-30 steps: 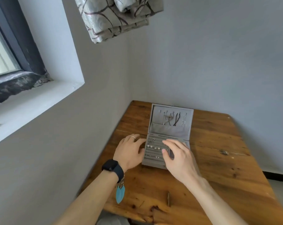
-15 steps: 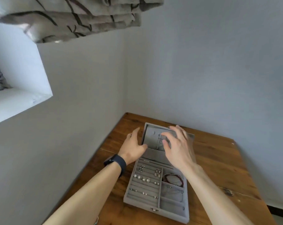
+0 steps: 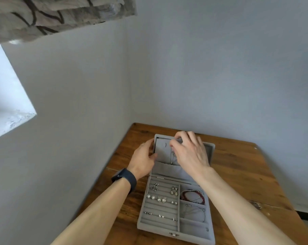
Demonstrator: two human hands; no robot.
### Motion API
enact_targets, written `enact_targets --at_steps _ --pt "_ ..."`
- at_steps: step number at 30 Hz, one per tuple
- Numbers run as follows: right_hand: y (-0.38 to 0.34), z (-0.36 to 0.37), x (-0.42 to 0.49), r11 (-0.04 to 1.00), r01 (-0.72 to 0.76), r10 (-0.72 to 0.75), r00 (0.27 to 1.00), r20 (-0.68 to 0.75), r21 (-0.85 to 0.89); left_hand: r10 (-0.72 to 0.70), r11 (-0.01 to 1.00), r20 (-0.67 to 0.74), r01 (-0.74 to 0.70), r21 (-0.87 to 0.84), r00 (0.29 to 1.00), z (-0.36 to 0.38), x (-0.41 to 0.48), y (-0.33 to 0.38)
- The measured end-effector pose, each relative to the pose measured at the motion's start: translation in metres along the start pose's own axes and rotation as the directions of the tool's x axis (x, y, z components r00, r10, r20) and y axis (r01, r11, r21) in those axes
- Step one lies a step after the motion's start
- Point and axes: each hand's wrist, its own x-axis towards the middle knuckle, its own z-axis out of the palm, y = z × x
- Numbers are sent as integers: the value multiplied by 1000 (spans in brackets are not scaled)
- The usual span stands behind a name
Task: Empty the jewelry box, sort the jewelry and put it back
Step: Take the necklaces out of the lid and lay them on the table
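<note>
1. A grey jewelry box (image 3: 176,232) lies open on a wooden table (image 3: 241,174) in the lower middle of the frame. The table is pushed into a corner of two pale walls.
2. The lid (image 3: 163,151) stands upright at the far end of the box.
3. The left hand (image 3: 142,160) grips the lid's left edge, with the thumb on the lining and the fingers curled behind. It wears a ring (image 3: 142,144) and, on the wrist, a dark watch (image 3: 125,177).
4. The right hand (image 3: 190,152) reaches over the lid. Its thumb and fingertips are bunched together and pinch the top of a thin necklace (image 3: 172,156), which hangs down the lining.
5. This hand hides most of the right half of the lid's lining, so whatever else hangs there cannot be seen.
6. In the tray, small silver earrings (image 3: 160,198) sit in the slotted rows on the left.
7. On the right, a red bracelet (image 3: 192,195) fills the top compartment, partly behind the right forearm. A fine silver chain (image 3: 195,212) lies in the one below.
8. A small clasp (image 3: 173,235) sits on the near rim.
9. A patterned curtain (image 3: 61,13) hangs at the upper left of the frame, with a bright window recess (image 3: 8,106) below it.
</note>
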Motion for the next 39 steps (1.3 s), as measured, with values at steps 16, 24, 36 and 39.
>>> enact_targets --at_steps 16,24,36,39 --pt "5 -82 7 882 -69 145 981 -128 467 -23 996 42 20 81 999 -17 -15 30" --pt "-7 -161 -12 863 -24 135 974 -183 505 153 987 56 -149 -66 987 -71 -53 108" --pt "-39 -217 -111 646 -125 154 988 32 753 349 926 121 -323 -194 929 -99 -171 170" --pt "-49 -211 -149 549 -217 195 972 128 807 342 933 205 -304 -195 917 -91 -199 159"
